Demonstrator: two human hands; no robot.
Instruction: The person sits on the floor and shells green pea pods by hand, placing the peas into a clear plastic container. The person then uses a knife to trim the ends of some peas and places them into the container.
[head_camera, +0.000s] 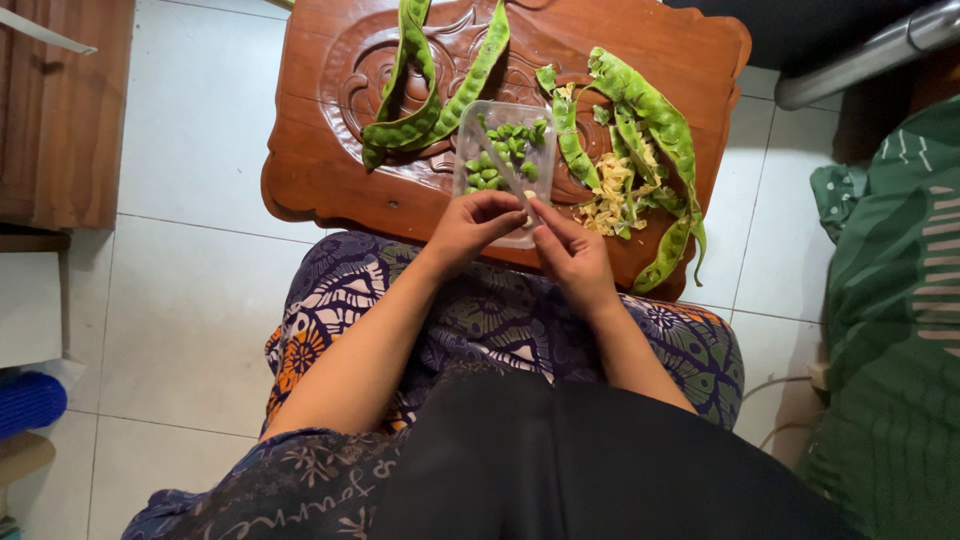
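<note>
Down on pale floor tiles sits a carved, glossy wooden table (330, 150) bearing long, bumpy green pods (440, 90), papery yellow peelings (608, 195) and a clear plastic tub (468, 150) of smooth green beans (505, 150). Left hand (472, 225) and right hand (572, 255) pinch one small pale bean (529, 197) together at the tub's near edge.

glossy carved wood table (320, 150), clear plastic tub (470, 125)

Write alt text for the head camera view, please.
Two hands, left hand and right hand, pinch a small bean over a clear tub of green beans on a carved wooden table, with long green pods and peelings beside it.
</note>
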